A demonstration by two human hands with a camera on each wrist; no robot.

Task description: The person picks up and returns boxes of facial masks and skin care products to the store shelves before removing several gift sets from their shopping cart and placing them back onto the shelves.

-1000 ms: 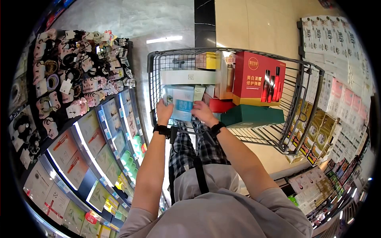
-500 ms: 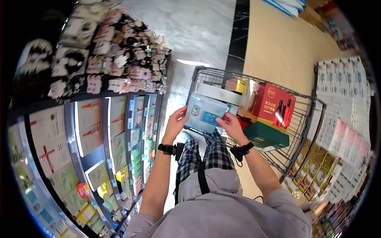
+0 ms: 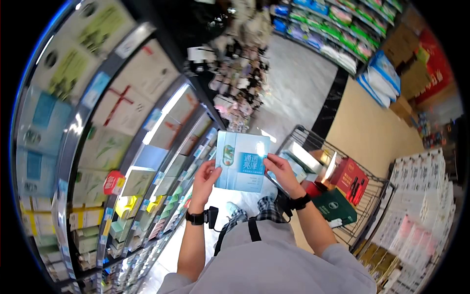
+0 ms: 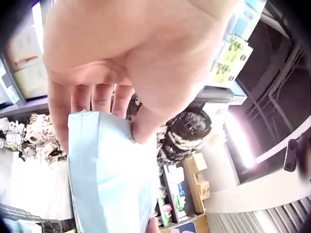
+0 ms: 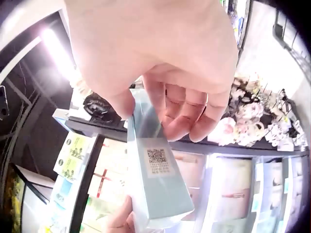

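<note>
I have the flat pale-blue box (image 3: 241,161) up in front of the chest, printed face toward the head camera, held upright between both hands so the label can be read and the box can be turned toward the shelving. My left hand (image 3: 204,177) pinches its left edge, thumb on the front and fingers behind, which the left wrist view confirms with the thumb pressed on the box's narrow side. My right hand (image 3: 279,169) grips the right edge the same way; in the right wrist view the fingers curl round the thin side that carries a QR sticker. Holding it by the two edges keeps the face uncovered. The lit shelves (image 3: 122,147) of boxed goods stand close on my left, and the wire trolley (image 3: 352,196), with the red box (image 3: 350,179) and the green box (image 3: 334,208) in it, sits down to the right. A second ago the box was low over the trolley's load; now it is raised clear of it, and my head has swung toward the shelves.
</note>
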